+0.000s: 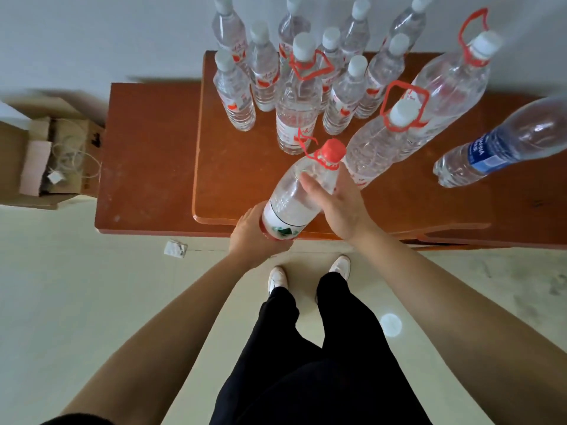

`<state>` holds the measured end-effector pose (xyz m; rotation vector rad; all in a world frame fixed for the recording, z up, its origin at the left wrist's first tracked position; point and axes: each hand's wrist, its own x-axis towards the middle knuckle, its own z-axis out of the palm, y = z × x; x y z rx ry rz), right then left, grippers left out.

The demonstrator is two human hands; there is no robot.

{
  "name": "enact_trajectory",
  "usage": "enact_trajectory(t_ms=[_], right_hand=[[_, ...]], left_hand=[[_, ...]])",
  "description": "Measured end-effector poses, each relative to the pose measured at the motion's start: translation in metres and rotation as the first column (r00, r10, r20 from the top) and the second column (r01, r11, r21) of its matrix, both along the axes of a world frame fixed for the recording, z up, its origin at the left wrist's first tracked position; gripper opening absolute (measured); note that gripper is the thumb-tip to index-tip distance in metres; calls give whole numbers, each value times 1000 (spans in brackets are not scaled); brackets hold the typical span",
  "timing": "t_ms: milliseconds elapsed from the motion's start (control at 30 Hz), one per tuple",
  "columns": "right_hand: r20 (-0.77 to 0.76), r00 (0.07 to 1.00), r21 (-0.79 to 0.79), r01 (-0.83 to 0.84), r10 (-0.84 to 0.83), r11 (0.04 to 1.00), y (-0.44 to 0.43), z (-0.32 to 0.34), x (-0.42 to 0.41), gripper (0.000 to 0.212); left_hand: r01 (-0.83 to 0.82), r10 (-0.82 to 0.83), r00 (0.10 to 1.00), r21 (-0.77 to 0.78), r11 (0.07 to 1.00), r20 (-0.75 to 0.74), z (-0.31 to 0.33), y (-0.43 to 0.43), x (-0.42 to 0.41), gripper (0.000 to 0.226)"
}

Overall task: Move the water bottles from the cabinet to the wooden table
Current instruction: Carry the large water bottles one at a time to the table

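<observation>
A large clear bottle with a red cap (pixel 302 188) is tilted over the front edge of the wooden table (pixel 233 167). My left hand (pixel 254 233) cups its base from below. My right hand (pixel 339 204) grips its upper body from the right side. Behind it stand several clear water bottles: small white-capped ones (pixel 234 93), large ones with red carry handles (pixel 297 96), and a blue-labelled bottle (pixel 503 142) at the right. The cabinet is not in view.
A lower brown wooden surface (pixel 147 154) juts out left of the table. An open cardboard box (pixel 52 154) with cords sits on the floor at far left. A paper scrap (pixel 175 249) lies on the pale floor by my feet.
</observation>
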<state>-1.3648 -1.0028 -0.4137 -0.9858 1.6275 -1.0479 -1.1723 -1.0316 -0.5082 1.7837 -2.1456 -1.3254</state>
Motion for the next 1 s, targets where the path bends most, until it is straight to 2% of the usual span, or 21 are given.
enact_trajectory(t_ms=[133,267,333,467,533,567,633,700,733,867,900,933,1000], right_hand=[[57,998,-5,-23,24,1000,-11,26,21,51],[82,991,-90,-96,104,991,-31,77,41,65],[97,983,-124,-142,155,982,-37,105,48,69],[47,920,-262,-363,388,894,-38,157,62,58],[61,931,-265,-333,360,905,-41,161,61,65],[66,923,-269,-350,380,897,-38,166,63,64],[61,889,-269,-423,454,865,-29,168,75,51],[97,858,-312,-455,504,834,-16,168,97,20],[93,836,-339,-484,541,807,-7,168,110,16],[90,703,-311,-653,705,691,36,159,180,27],[97,697,-272,-669,711,692,49,159,201,41],[84,711,-237,-666,698,707,59,159,216,63],[-68,671,-286,-722,738,630,98,165,263,98]], left_hand=[[-36,37,999,-122,992,2,31,4,29,100],[-221,215,975,-334,916,-56,85,9,48,121],[-309,307,948,-453,837,-79,113,9,55,113],[-416,446,888,-610,674,-113,167,24,66,93],[-416,471,878,-621,664,-85,176,31,69,92],[-431,511,856,-649,627,-74,183,44,71,92],[-464,605,795,-690,556,-47,196,79,80,92],[-453,668,744,-726,517,11,203,112,92,91],[-456,705,709,-741,493,33,204,131,101,91],[-495,843,525,-763,415,118,211,215,145,86],[-507,874,471,-774,379,120,214,237,159,84],[-511,892,434,-780,361,129,215,253,169,83],[-542,940,316,-789,289,128,218,302,201,84]])
